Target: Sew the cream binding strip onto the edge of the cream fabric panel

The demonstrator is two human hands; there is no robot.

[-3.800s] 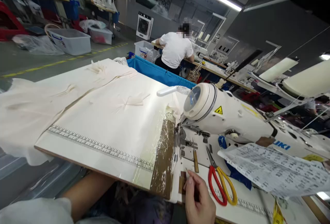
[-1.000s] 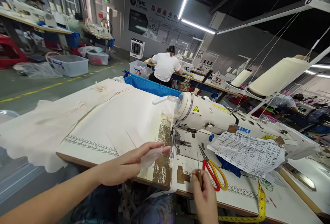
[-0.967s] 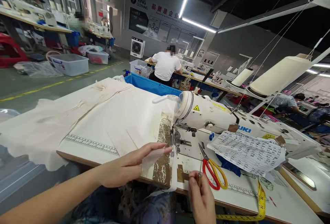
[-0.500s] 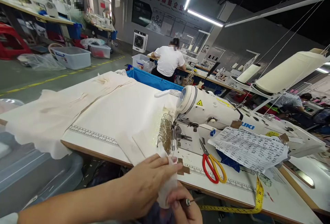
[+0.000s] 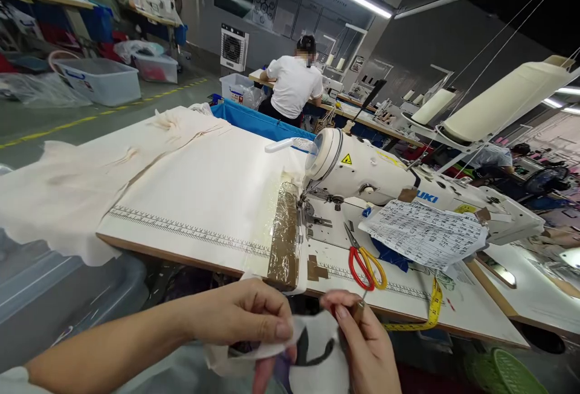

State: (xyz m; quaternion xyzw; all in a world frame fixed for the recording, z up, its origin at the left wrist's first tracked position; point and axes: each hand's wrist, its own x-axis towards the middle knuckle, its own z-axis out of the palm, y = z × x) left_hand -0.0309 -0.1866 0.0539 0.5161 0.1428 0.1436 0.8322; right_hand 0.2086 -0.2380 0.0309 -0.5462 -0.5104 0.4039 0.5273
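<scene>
My left hand (image 5: 258,315) is closed, pinching the edge of a pale, thin fabric piece (image 5: 321,376) in front of the table edge. My right hand (image 5: 362,339) is closed at the fabric's other side; in its fingers is an awl (image 5: 359,310) with a brown handle and thin metal point. Dark openings show between the fabric's edges. Beyond my hands stands a white sewing machine (image 5: 344,161), its needle area beside a brown taped strip (image 5: 285,237). Scissors (image 5: 365,264) with red and yellow handles lie right of the strip, near my right hand.
Pale cloth (image 5: 90,170) drapes over the table's left side. A handwritten sheet (image 5: 430,234) hangs on the machine, above a yellow tape measure (image 5: 432,309). Large thread cones (image 5: 507,101) stand at right. A blue fabric bin (image 5: 258,122) sits behind, near a seated person (image 5: 292,86).
My hands have drawn back from the needle area toward me and moved apart. The fabric has come off the table with them and is spread between them. The view has shifted slightly.
</scene>
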